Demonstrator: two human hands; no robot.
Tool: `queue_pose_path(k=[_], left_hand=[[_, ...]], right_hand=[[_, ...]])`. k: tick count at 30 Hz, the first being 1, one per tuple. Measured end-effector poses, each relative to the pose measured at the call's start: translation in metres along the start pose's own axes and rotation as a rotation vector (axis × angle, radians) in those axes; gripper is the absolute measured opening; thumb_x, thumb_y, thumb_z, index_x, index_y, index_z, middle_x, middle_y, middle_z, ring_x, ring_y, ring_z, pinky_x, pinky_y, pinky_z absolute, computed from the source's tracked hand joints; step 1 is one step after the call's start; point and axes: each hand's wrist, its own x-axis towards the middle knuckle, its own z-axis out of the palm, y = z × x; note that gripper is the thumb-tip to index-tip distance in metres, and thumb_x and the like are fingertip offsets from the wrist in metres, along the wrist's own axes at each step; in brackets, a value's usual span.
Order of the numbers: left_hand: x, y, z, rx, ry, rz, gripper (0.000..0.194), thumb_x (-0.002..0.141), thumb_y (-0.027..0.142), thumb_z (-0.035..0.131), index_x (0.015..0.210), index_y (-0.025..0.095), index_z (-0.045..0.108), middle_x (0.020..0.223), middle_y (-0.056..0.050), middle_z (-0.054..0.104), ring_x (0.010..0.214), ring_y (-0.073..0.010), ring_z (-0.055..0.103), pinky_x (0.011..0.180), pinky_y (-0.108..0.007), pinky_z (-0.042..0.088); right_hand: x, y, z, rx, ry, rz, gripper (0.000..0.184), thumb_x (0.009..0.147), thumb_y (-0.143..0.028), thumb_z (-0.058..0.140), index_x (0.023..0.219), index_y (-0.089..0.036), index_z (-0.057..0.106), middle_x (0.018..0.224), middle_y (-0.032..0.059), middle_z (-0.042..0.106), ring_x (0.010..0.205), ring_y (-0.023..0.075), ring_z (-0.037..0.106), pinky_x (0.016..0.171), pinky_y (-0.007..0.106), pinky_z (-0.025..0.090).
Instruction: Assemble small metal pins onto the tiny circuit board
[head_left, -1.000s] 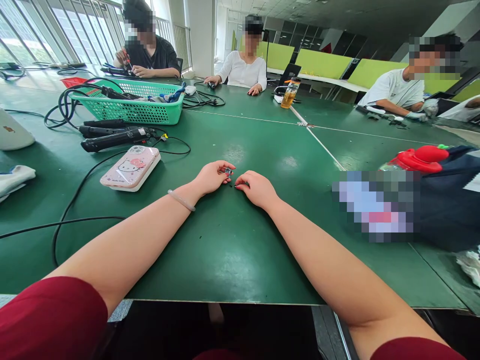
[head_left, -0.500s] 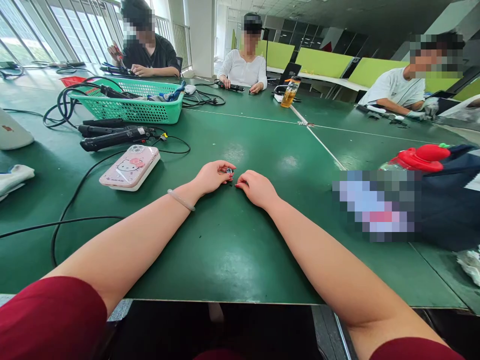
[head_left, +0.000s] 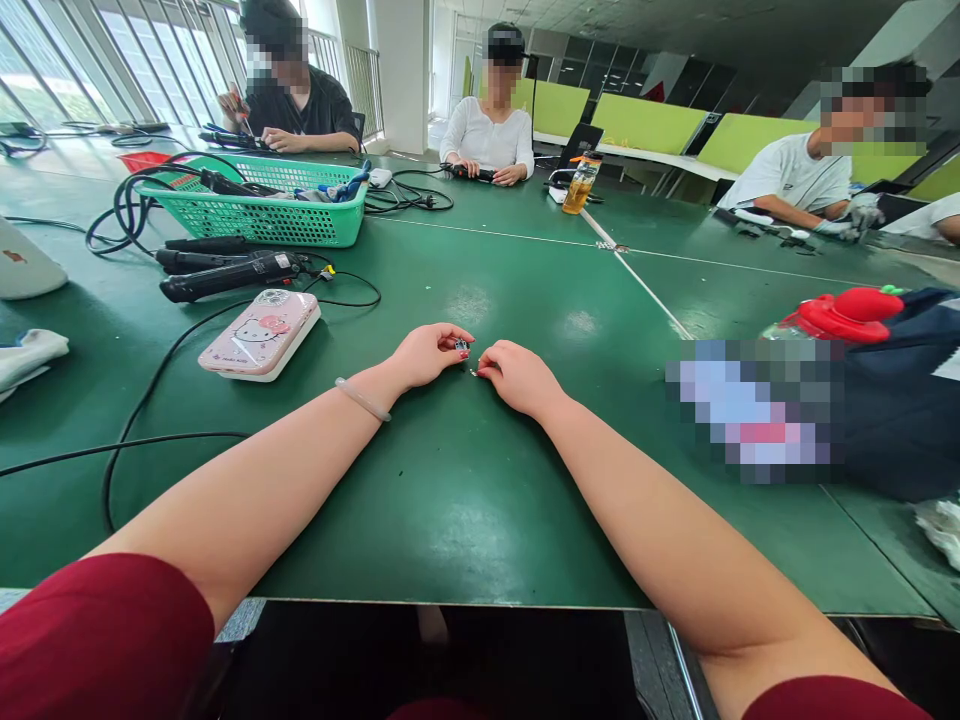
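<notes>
My left hand (head_left: 431,355) rests near the middle of the green table (head_left: 480,480), its thumb and fingers pinching a small dark and silver part (head_left: 461,345) too small to name. Just to the right, my right hand (head_left: 521,375) is closed in a pinch. A tiny pale, shiny piece (head_left: 474,372) shows at its fingertips. The two hands are a little apart. A pale bangle (head_left: 363,400) circles my left wrist.
Left of my hands lies a pink Hello Kitty case (head_left: 260,335), with black handheld tools (head_left: 229,272) and cables behind it. A green basket (head_left: 259,215) holds more tools. Bottle (head_left: 582,184) and red item (head_left: 844,315) stand right. Several people sit around the table.
My right hand has shifted slightly right, and a tiny pale piece now shows at its fingertips. My left hand has barely moved. The person in white opposite has brought both hands together on a black tool.
</notes>
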Motion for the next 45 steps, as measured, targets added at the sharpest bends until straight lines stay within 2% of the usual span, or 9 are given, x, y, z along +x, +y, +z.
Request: queue_pose_path(k=[12,16,23,27,32,40,45], left_hand=[[-0.001,0.003,0.000,0.035,0.008,-0.030,0.026,0.073,0.018,0.064,0.099,0.016,0.068,0.079,-0.002,0.064,0.074,-0.0118,0.059,0.082,-0.029,0.048],[0.001,-0.001,0.000,0.045,0.011,-0.010,0.026,0.073,0.019,0.065,0.099,0.017,0.068,0.079,-0.002,0.064,0.074,-0.0120,0.058,0.082,-0.030,0.048],[0.003,-0.003,0.000,-0.001,0.040,-0.025,0.028,0.069,0.019,0.069,0.097,0.017,0.068,0.080,-0.003,0.064,0.075,-0.0118,0.059,0.084,-0.031,0.048],[0.003,-0.003,0.000,-0.002,0.062,-0.023,0.029,0.064,0.018,0.073,0.092,0.016,0.069,0.080,-0.003,0.064,0.078,-0.0126,0.058,0.085,-0.031,0.048],[0.005,-0.008,-0.001,-0.004,0.048,-0.002,0.028,0.061,0.017,0.074,0.088,0.015,0.067,0.077,-0.002,0.061,0.073,-0.0113,0.056,0.079,-0.029,0.048],[0.000,0.000,0.000,0.126,0.032,-0.010,0.028,0.062,0.025,0.077,0.085,0.017,0.064,0.068,0.002,0.055,0.062,-0.0088,0.049,0.066,-0.025,0.042],[0.000,-0.002,0.001,0.119,0.041,0.014,0.030,0.060,0.023,0.078,0.085,0.017,0.061,0.071,0.002,0.057,0.063,-0.0093,0.051,0.066,-0.025,0.042]], right_hand=[[-0.003,-0.006,0.000,-0.082,0.006,-0.039,0.016,0.093,-0.022,0.048,0.089,-0.018,0.063,0.096,0.0035,0.060,0.084,0.0144,0.056,0.072,0.026,0.039],[-0.004,-0.009,-0.001,-0.073,0.013,-0.035,0.013,0.092,-0.026,0.052,0.089,-0.018,0.063,0.096,0.0032,0.060,0.084,0.0145,0.056,0.072,0.026,0.040],[-0.004,-0.013,0.000,-0.087,0.009,0.019,0.013,0.091,-0.028,0.055,0.087,-0.020,0.064,0.095,0.0027,0.061,0.081,0.0145,0.057,0.069,0.027,0.040],[-0.002,-0.012,0.002,-0.153,0.007,-0.010,0.015,0.092,-0.027,0.053,0.088,-0.019,0.065,0.095,0.0041,0.061,0.082,0.0154,0.057,0.068,0.027,0.039],[0.000,-0.010,0.003,-0.229,0.004,-0.062,0.019,0.095,-0.028,0.048,0.093,-0.018,0.064,0.098,0.0051,0.061,0.082,0.0152,0.058,0.066,0.027,0.039],[0.003,-0.008,0.004,-0.183,-0.020,0.003,0.021,0.096,-0.029,0.044,0.096,-0.018,0.062,0.099,0.0061,0.059,0.083,0.0158,0.057,0.067,0.027,0.039],[0.004,-0.006,0.005,-0.149,-0.018,0.027,0.022,0.096,-0.027,0.043,0.094,-0.018,0.062,0.098,0.0062,0.059,0.084,0.0160,0.056,0.069,0.027,0.039]])
